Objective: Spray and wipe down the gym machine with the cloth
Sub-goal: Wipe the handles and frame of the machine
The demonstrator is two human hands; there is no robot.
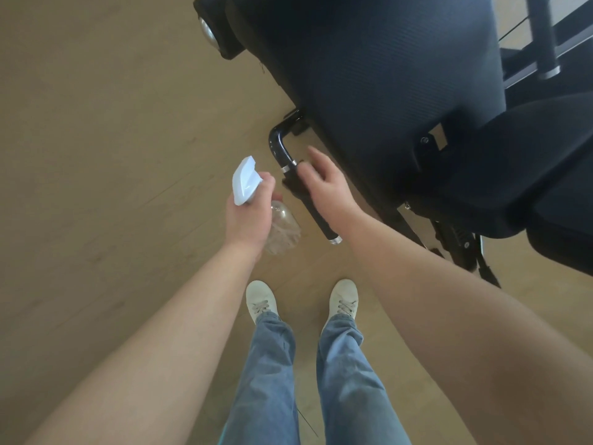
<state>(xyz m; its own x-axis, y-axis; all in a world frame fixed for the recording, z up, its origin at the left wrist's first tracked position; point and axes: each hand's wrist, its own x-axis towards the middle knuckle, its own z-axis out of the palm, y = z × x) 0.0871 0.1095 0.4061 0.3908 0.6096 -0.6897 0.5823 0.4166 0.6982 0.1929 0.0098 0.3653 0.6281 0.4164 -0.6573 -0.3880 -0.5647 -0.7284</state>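
Apparently early on: our left hand [248, 216] wraps the spray bottle [272, 220] beside the machine's handle [303, 187]; our right hand [324, 184], fingers loosely spread, rests on it (no cloth visible), wiping undone.

left hand [248, 216]: fingers closed, wrist straight | right hand [324, 184]: fingers loosely spread (palm down) | both arms extended

tan wood-look floor [112, 187] carries two pale sneakers [261, 298] and the machine's frame [462, 245].
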